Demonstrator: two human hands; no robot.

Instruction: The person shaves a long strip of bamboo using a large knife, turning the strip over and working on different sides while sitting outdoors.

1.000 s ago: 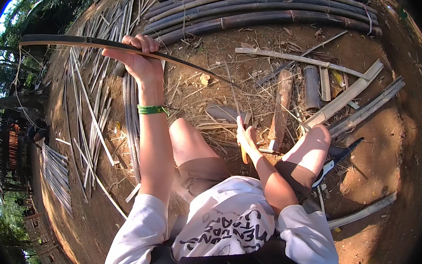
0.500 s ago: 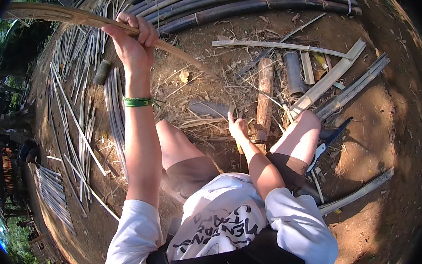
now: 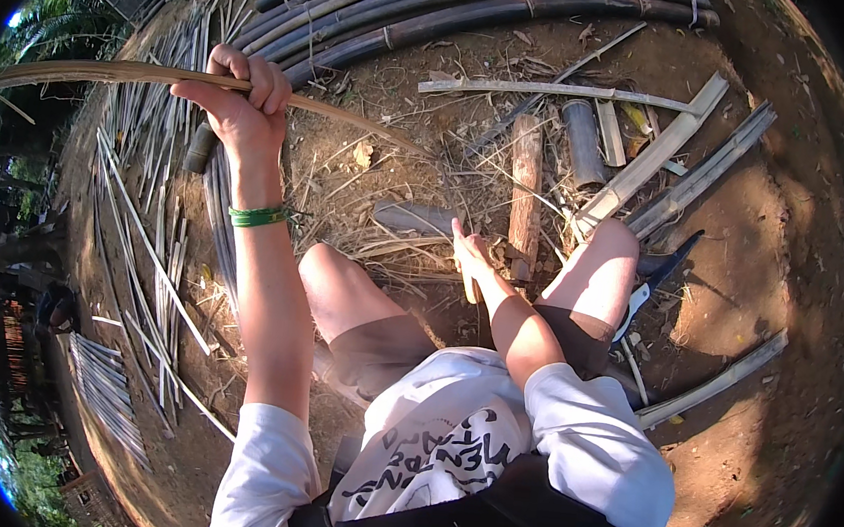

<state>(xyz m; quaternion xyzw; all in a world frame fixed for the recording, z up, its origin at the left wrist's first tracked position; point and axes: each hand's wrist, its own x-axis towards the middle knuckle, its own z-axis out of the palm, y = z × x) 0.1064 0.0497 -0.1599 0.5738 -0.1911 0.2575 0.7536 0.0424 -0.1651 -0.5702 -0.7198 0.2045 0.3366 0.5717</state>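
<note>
Raised at the upper left, my left hand [image 3: 245, 108] is closed around a long split bamboo strip [image 3: 147, 74]. One end of the strip reaches far left; the other slants down toward the ground between my knees. Low between my legs, my right hand [image 3: 473, 255] grips a tool with a yellowish wooden handle [image 3: 470, 288]; its working end is not clear to me. A dark grey bamboo piece [image 3: 411, 216] lies just past my right hand. Right of that hand a short brown log [image 3: 526, 187] rests on the ground.
Dark bamboo poles [image 3: 484, 18] are stacked at the far side. Thin strips [image 3: 143, 239] lie scattered on the left. By my right knee are split bamboo lengths [image 3: 652, 163], a dark bamboo section [image 3: 583, 142] and a curved tool with a blue-and-white handle [image 3: 640, 298]. Shavings litter the soil.
My left hand has moved left and slightly down, and the strip's left end is lower. My right hand has shifted slightly left, still gripping the tool.
</note>
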